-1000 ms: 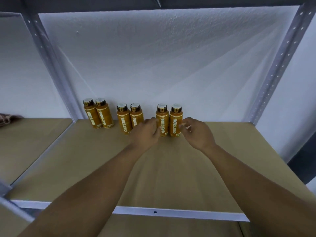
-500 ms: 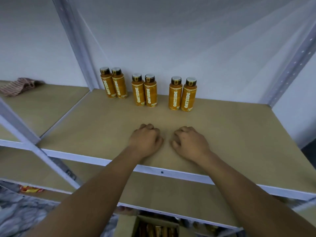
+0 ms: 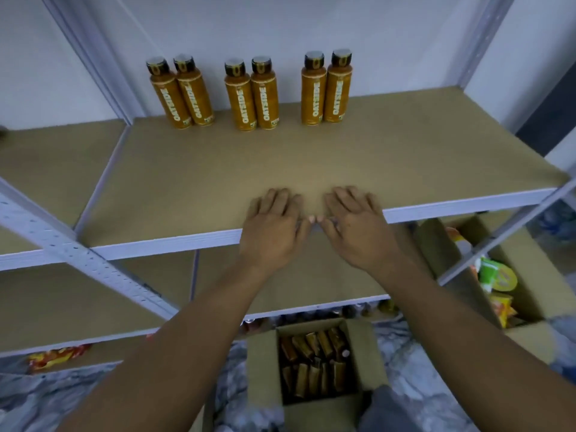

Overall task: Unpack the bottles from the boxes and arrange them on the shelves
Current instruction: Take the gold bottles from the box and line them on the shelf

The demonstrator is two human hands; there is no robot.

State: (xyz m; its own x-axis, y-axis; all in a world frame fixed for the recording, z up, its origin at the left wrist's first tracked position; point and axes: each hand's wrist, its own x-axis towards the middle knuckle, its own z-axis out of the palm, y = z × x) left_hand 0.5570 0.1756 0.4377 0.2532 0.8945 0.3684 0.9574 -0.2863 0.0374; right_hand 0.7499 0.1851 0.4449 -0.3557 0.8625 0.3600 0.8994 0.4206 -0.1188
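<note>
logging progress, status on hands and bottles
Left hand, right hand open, empty, at shelf front edge. Six Oatside bottles upright at back, in pairs. More in cardboard box below.

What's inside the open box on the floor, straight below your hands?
The cardboard box holds orange bottles, packed in two rows. Anything beneath that top layer is covered.

Shelf board (image 3: 405,157): matt tan, fine-grained, looks like pressed wood or fibreboard. Front rail (image 3: 156,249) and upright (image 3: 62,241): pale painted metal, smooth, the upright punched with holes. Bottles (image 3: 251,98): glossy orange wrap, plastic-looking. Caps (image 3: 234,66): dark, slight sheen. Wall (image 3: 389,32): white, matt paint. Cardboard box (image 3: 265,369): matt brown card. Floor (image 3: 405,369): grey-white marbled, smooth. Snack packets (image 3: 57,358): shiny film.
</note>
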